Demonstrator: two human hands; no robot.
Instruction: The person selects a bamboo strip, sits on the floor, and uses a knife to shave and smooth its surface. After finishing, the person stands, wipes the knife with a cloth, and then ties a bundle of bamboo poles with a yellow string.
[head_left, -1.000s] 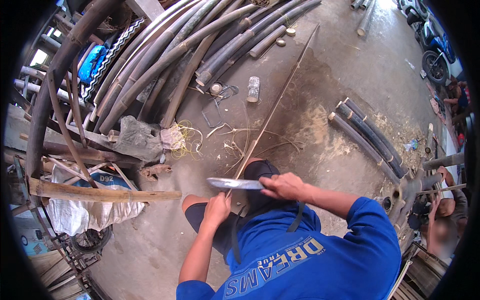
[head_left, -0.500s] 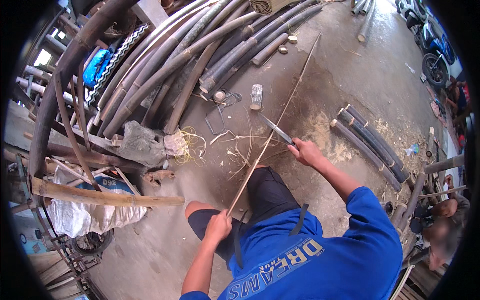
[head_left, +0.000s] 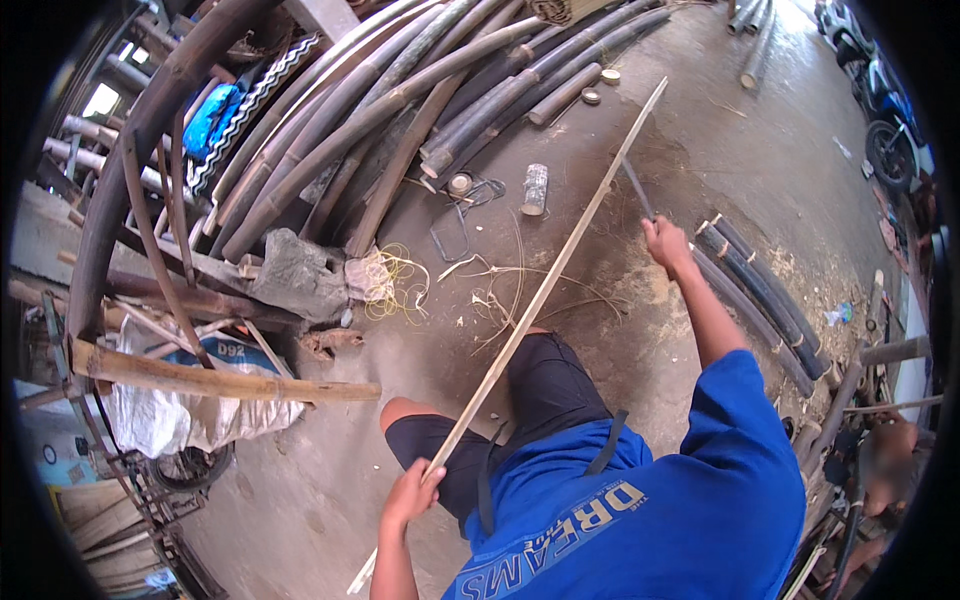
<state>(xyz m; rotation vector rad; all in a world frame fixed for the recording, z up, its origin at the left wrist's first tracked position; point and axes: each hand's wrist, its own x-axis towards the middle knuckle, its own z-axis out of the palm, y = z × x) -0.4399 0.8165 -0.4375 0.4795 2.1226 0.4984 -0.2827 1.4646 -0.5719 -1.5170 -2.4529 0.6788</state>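
Though in the left grip (head_left: 412, 491), pale strip (head_left: 554, 278) mostly ahead of it

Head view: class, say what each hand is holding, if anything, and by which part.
The left hand holds the long pale strip, toward its lower end in the picture; the right hand holds the knife by its handle end.

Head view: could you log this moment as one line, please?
left hand: holds pale strip; right hand: holds knife; dark poles: on floor
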